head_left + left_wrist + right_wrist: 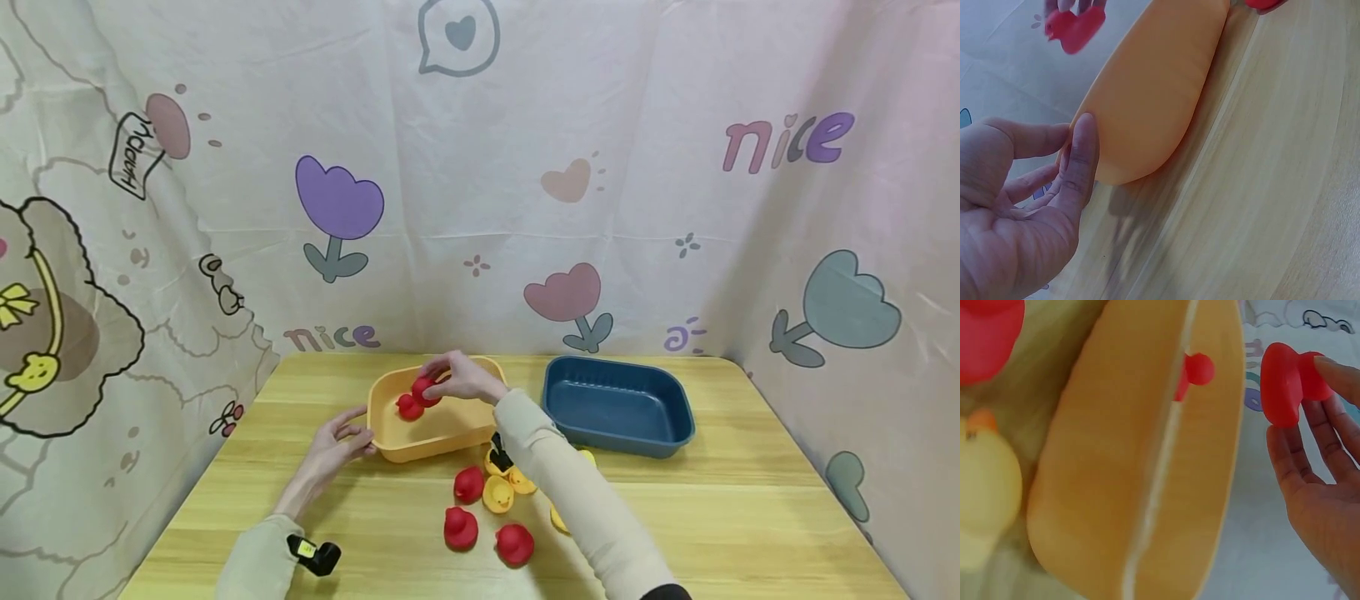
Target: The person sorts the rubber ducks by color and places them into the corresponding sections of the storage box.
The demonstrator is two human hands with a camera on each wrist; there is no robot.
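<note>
My right hand (467,379) holds a red rubber duck (426,392) over the yellow-orange basin (438,443), fingers and thumb at its sides. In the right wrist view the held duck (1280,384) is above the basin's rim. Another red duck (409,407) sits inside, toward the basin's left. At the left end, my left hand (336,446) pinches the basin's rim; the left wrist view shows the thumb and a finger (1082,165) on either side of the wall.
In front of the basin lie several red ducks (461,529) and several yellow ducks (498,494), some hidden behind the right forearm. A dark blue basin (618,439) stands at the back right. A printed cloth (480,208) hangs behind the wooden table (750,500).
</note>
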